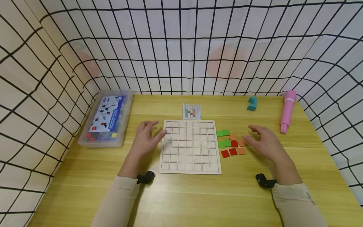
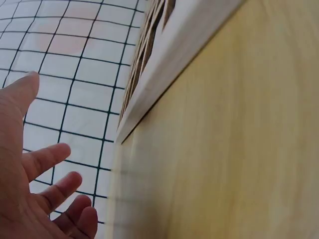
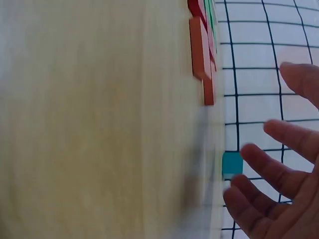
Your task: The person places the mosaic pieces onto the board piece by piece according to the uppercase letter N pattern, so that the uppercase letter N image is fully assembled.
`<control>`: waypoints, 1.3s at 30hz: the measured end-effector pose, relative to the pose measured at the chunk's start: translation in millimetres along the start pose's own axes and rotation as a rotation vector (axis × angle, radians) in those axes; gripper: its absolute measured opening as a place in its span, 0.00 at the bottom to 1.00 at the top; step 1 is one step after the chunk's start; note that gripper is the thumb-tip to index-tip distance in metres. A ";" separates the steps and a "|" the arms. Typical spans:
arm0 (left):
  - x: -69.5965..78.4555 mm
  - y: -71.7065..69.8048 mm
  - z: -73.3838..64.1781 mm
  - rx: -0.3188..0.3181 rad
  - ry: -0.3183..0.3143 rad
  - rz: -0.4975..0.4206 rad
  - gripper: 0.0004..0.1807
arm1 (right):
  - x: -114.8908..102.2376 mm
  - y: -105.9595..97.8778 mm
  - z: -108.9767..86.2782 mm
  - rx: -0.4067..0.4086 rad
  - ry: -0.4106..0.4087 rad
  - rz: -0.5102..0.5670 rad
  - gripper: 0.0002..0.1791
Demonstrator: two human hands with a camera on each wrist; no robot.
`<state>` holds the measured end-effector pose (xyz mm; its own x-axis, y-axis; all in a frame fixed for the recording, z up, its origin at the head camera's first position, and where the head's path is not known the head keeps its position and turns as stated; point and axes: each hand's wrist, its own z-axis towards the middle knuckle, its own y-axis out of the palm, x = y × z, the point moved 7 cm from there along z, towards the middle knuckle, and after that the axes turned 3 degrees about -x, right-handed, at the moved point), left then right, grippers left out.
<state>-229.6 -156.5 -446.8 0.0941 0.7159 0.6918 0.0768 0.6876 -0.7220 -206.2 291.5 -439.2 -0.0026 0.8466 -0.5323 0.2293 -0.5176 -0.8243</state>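
A wooden grid board with square recesses lies flat mid-table. My left hand hovers at its left edge, fingers spread and holding nothing; in the head view the thumb overlaps the rim. To the board's right lie several small square tiles: green tiles, red tiles and orange tiles. Beside them is my right hand, also holding nothing. Its relaxed fingers show in the right wrist view. Whether the thumb touches the nearest orange tile cannot be told. Behind the board lies a small card printed with a coloured grid pattern.
A clear plastic box with a labelled lid and coloured pieces stands at the left. Toward the back right are a teal block and a pink microphone-shaped object. White cloth with black grid lines walls the table's back and sides.
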 end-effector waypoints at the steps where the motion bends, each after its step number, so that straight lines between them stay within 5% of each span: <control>1: -1.4 1.5 -0.2 -0.007 -0.004 -0.020 0.40 | 1.2 1.1 0.6 -0.014 0.003 0.010 0.43; 9: -6.3 17.3 -1.6 -0.048 0.021 -0.018 0.32 | 12.2 8.6 7.4 -0.091 0.021 0.040 0.39; 23: -7.4 23.3 -4.1 -0.037 0.097 0.042 0.21 | 25.5 17.7 9.5 -0.173 -0.026 0.047 0.25; 39: -6.5 23.7 -6.0 -0.023 0.091 0.052 0.18 | 19.7 21.2 10.3 -0.158 -0.070 0.017 0.20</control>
<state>-222.4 -145.6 -468.4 0.1879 0.7360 0.6504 0.0921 0.6461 -0.7577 -211.5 296.0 -469.1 -0.0642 0.8242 -0.5626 0.3797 -0.5012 -0.7776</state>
